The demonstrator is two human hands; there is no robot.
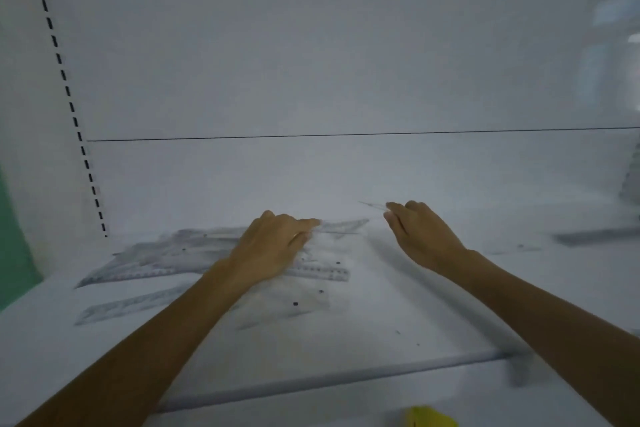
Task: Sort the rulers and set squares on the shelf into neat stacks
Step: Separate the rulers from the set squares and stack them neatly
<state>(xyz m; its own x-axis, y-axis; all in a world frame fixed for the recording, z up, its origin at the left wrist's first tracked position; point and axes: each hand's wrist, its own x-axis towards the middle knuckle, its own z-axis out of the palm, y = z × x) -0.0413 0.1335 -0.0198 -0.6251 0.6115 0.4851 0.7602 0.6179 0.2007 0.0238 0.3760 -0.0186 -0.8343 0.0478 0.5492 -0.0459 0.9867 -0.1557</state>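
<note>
View from above and behind two bare forearms reaching onto a white shelf (398, 288); the whole scene is blurred. The left hand (273, 246) rests knuckles-up on a loose pile (173, 253) of clear plastic rulers and set squares spread across the left and middle of the shelf, overlapping at different angles. Its fingers are bent and point to the right, with their tips on the top of the pile; whether they grip a piece or only press on it cannot be told. A long ruler (131, 305) lies by itself just in front of the pile, to the left of the left forearm. Another clear piece with dark dots (294, 305), its shape unclear, lies just right of that forearm. The right hand (422, 236) is raised slightly above the shelf, to the right of the pile and apart from the left hand. Its fingers are curled, and its fingertips pinch a thin clear piece (372, 205), seen edge-on and pointing left. A dark, ruler-like strip (588, 236) lies well apart at the far right of the shelf. Behind it all stands a white back panel (346, 62), and a white upright with a row of black slots (64, 76) runs up the left side. A yellow object (429, 418) shows at the bottom edge, in front of the shelf.
</note>
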